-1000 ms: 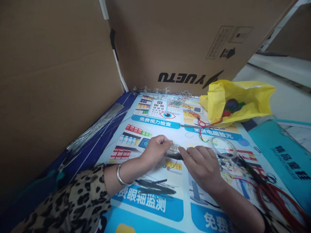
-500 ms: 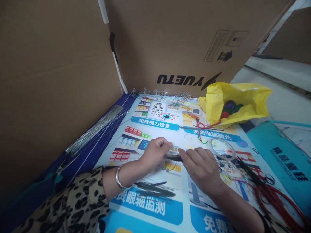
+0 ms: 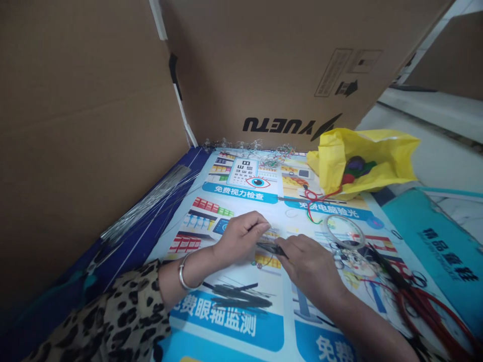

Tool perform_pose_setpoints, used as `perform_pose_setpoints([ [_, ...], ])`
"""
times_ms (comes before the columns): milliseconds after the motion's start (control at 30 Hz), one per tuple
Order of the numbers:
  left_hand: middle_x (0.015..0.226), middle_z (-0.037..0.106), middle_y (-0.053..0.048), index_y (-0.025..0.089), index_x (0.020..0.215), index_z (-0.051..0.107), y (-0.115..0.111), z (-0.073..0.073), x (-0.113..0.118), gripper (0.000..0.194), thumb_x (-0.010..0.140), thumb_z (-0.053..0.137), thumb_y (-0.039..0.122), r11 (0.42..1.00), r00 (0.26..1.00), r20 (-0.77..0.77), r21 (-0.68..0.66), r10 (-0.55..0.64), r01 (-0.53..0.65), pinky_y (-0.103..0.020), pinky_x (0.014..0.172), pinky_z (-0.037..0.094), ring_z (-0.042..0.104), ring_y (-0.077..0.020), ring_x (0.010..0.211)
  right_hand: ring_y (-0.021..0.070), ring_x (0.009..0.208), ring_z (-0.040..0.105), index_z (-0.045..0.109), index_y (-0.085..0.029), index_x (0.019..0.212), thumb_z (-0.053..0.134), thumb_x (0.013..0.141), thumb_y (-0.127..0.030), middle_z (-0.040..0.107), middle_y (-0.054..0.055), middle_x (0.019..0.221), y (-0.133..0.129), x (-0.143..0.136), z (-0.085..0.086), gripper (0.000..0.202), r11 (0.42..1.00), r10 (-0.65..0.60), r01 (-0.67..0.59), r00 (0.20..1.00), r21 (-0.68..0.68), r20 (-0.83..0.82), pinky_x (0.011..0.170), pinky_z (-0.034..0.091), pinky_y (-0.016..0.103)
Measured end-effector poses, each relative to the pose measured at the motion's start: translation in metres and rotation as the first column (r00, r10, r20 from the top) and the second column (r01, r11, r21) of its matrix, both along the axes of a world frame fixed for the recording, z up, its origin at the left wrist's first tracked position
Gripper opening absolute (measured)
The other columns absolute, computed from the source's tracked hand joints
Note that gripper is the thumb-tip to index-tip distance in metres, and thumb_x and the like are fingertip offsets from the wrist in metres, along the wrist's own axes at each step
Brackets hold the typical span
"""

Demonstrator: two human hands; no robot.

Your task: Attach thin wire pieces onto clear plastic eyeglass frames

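Note:
My left hand (image 3: 241, 236) is closed in a pinch above the printed sheet (image 3: 260, 213), its fingertips on a thin wire (image 3: 275, 232) that is hard to make out. Opposite it, my right hand (image 3: 309, 264) is wrapped round a small dark tool with two narrow jaws (image 3: 268, 246); its exact kind is unclear. The jaws point left, just under my left fingertips, and look slightly parted. A thin loop with small beads (image 3: 259, 265) hangs below them. Short black strips (image 3: 241, 296) lie on the sheet nearer to me.
Red-handled scissors (image 3: 405, 289) and a roll of clear tape (image 3: 345, 231) lie at the right. Behind is a yellow bag (image 3: 366, 161) with coloured balls inside. Silver wires (image 3: 147, 203) lie at the left, pliers (image 3: 90, 271) near them. Cardboard walls (image 3: 241, 65) rise behind.
My right hand has turned and shifted slightly, and the tool's jaws now show apart where they looked together. My left hand stays almost in place, still pinching.

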State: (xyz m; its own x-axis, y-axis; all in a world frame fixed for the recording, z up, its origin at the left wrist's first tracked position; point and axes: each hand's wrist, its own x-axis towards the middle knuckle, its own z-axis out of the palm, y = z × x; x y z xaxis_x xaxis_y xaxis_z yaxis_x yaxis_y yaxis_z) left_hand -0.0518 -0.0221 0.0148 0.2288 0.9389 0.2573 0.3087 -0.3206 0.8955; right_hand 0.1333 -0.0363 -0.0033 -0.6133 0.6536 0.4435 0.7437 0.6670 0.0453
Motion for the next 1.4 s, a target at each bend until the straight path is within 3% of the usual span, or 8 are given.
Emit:
perform_pose_setpoints([
  [167, 0.073, 0.061, -0.002, 0.017, 0.075, 0.059, 0.002, -0.002, -0.004, 0.022, 0.085, 0.044, 0.028, 0.99, 0.985, -0.156, 0.109, -0.076, 0.093, -0.021, 0.065, 0.04, 0.054, -0.0117, 0.068, 0.0167, 0.071, 0.058, 0.063, -0.022, 0.095, 0.054, 0.08, -0.027, 0.065, 0.002, 0.076, -0.001, 0.001, 0.002, 0.017, 0.965, -0.034, 0.018, 0.998, -0.261, -0.055, 0.061, 0.039, 0.026],
  [333, 0.077, 0.066, -0.005, 0.017, 0.083, 0.062, 0.001, -0.003, -0.006, 0.025, 0.087, 0.041, 0.029, 0.964, 0.952, -0.276, 0.191, -0.128, 0.185, -0.022, 0.067, 0.04, 0.058, -0.0138, 0.072, 0.0154, 0.067, 0.059, 0.064, -0.023, 0.083, 0.052, 0.082, -0.031, 0.065, 0.0, 0.074, 0.0, 0.001, 0.011, 0.015, 0.85, -0.045, -0.006, 0.995, -0.526, -0.084, 0.058, 0.04, 0.024],
  [467, 0.077, 0.067, -0.006, 0.016, 0.083, 0.063, 0.0, -0.003, -0.006, 0.026, 0.088, 0.041, 0.03, 0.94, 0.928, -0.341, 0.241, -0.151, 0.242, -0.022, 0.066, 0.041, 0.059, -0.014, 0.071, 0.0141, 0.063, 0.058, 0.063, -0.021, 0.073, 0.053, 0.081, -0.032, 0.065, 0.0, 0.071, 0.0, 0.001, 0.016, 0.017, 0.77, -0.051, -0.029, 0.993, -0.638, -0.107, 0.055, 0.038, 0.022],
  [667, 0.071, 0.064, -0.002, 0.017, 0.076, 0.06, 0.007, -0.004, -0.007, 0.02, 0.086, 0.045, 0.026, 0.954, 0.956, -0.295, 0.284, -0.012, 0.1, -0.021, 0.062, 0.041, 0.057, -0.0115, 0.065, 0.0177, 0.078, 0.057, 0.064, -0.023, 0.091, 0.05, 0.083, -0.033, 0.064, 0.003, 0.08, 0.008, 0.007, 0.015, 0.02, 0.806, -0.038, 0.017, 0.999, -0.591, -0.024, 0.068, 0.04, 0.026],
  [767, 0.069, 0.061, 0.0, 0.017, 0.074, 0.058, 0.013, -0.006, -0.01, 0.017, 0.085, 0.047, 0.024, 0.964, 0.962, -0.265, 0.267, 0.072, 0.002, -0.02, 0.061, 0.04, 0.055, -0.0103, 0.064, 0.019, 0.078, 0.055, 0.064, -0.021, 0.084, 0.049, 0.083, -0.033, 0.062, 0.005, 0.077, 0.016, 0.015, 0.014, 0.02, 0.848, -0.099, 0.101, 0.995, -0.52, 0.032, 0.07, 0.039, 0.029],
  [867, 0.069, 0.061, 0.001, 0.017, 0.075, 0.058, 0.017, -0.009, -0.013, 0.015, 0.085, 0.047, 0.022, 0.964, 0.951, -0.294, 0.267, 0.092, -0.01, -0.02, 0.061, 0.04, 0.054, -0.0101, 0.065, 0.0178, 0.076, 0.055, 0.062, -0.02, 0.081, 0.047, 0.083, -0.033, 0.061, 0.004, 0.077, 0.023, 0.021, 0.013, 0.02, 0.841, -0.153, 0.118, 0.988, -0.527, -0.022, 0.069, 0.04, 0.028],
  [1100, 0.073, 0.063, 0.0, 0.017, 0.078, 0.059, 0.015, -0.015, -0.011, 0.018, 0.086, 0.045, 0.025, 0.964, 0.92, -0.392, 0.246, -0.001, 0.105, -0.021, 0.064, 0.04, 0.055, -0.0113, 0.069, 0.0176, 0.076, 0.056, 0.061, -0.02, 0.079, 0.046, 0.083, -0.035, 0.062, 0.004, 0.077, 0.022, 0.017, 0.009, 0.021, 0.844, -0.165, 0.099, 0.983, -0.526, -0.08, 0.067, 0.04, 0.027],
  [1400, 0.072, 0.061, 0.001, 0.017, 0.076, 0.058, 0.012, -0.006, -0.009, 0.022, 0.087, 0.043, 0.029, 0.983, 0.937, -0.326, 0.085, -0.126, 0.162, -0.02, 0.063, 0.039, 0.054, -0.0102, 0.067, 0.0164, 0.07, 0.058, 0.062, -0.022, 0.078, 0.045, 0.084, -0.037, 0.064, 0.002, 0.075, 0.018, 0.017, 0.002, 0.023, 0.836, -0.222, 0.186, 0.975, -0.515, -0.008, 0.06, 0.037, 0.024],
])
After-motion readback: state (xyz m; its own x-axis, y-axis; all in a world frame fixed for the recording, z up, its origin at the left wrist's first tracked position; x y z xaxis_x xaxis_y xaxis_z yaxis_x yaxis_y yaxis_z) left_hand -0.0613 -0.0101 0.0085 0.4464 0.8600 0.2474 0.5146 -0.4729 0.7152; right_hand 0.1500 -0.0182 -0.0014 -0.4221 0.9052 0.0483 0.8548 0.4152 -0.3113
